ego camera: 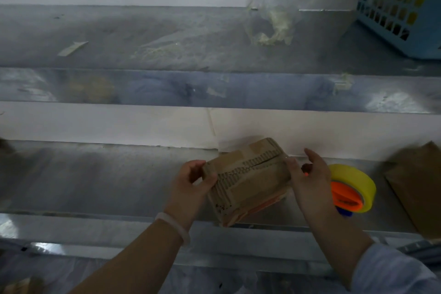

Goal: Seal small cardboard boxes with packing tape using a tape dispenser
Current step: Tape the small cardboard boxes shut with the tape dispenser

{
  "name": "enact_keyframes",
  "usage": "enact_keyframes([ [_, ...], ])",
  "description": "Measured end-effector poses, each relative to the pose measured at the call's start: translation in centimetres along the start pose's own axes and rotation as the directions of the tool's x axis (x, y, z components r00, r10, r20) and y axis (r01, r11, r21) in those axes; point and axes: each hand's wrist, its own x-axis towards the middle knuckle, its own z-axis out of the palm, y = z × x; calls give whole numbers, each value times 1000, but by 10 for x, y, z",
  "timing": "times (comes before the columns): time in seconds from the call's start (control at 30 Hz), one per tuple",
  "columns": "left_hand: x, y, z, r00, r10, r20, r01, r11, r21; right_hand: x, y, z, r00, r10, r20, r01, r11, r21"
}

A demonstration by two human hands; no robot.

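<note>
**A:** Position of the box?

**B:** One box [248, 174] is noted at centre frame, held just over the metal surface [107, 174] between both hands. Its long axis is laid roughly 9 to 3 o'clock, with the 3 end tipped slightly toward 2. A flap seam is seen along the top face, with tape patches near it. No strip can be made out across the seam itself.

**A:** Hands?

**B:** The left hand [191, 181] is clamped on the 9 o'clock end, thumb in front and fingers [193, 166] curled behind. The right hand [307, 179] is laid against the 3 o'clock end, its fingers [313, 157] nearly straight, with nothing enclosed.

**A:** Dispenser?

**B:** One tape dispenser [353, 186], a yellow roll on an orange hub, is set on the surface at 3 o'clock of the right hand. It is just beside that hand and partly hidden by it. The right hand is judged the nearer. The left is well apart, with the box between. A short reach toward 3 o'clock is judged to be what is called for, the box being steadied by the left.

**A:** Counts?

**B:** Hands, two. Boxes in hand, one. Dispensers, one; rolls, one. One brown cardboard piece [417, 188] is noted at the far 3 o'clock edge; whether it is a second box cannot be told. One blue basket [401, 7] is noted at 1 o'clock on the upper shelf.
</note>
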Motion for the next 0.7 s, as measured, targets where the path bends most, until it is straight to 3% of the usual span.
enact_keyframes([
  [0.07,-14,-1,9,999,20,-33,-19,1000,11,-25,-1,-1,998,-56,42,54,997,63],
  [0.17,-29,-4,19,995,97,9,-98,989,108,-61,3,5,948,-126,291,55,969,242],
  [0.33,-44,-9,23,983,153,99,-170,967,191,-57,14,-1,943,-111,314,-16,927,375],
  [0.53,-53,-14,47,984,179,-12,-169,947,272,-31,22,-24,869,-173,464,94,977,189],
  [0.63,-57,-13,66,985,170,-30,-158,955,249,-15,21,-35,815,-182,551,237,971,-30],
  [0.7,-61,-14,74,989,135,-63,-120,973,199,-9,20,-44,785,-237,572,334,940,-69],
])
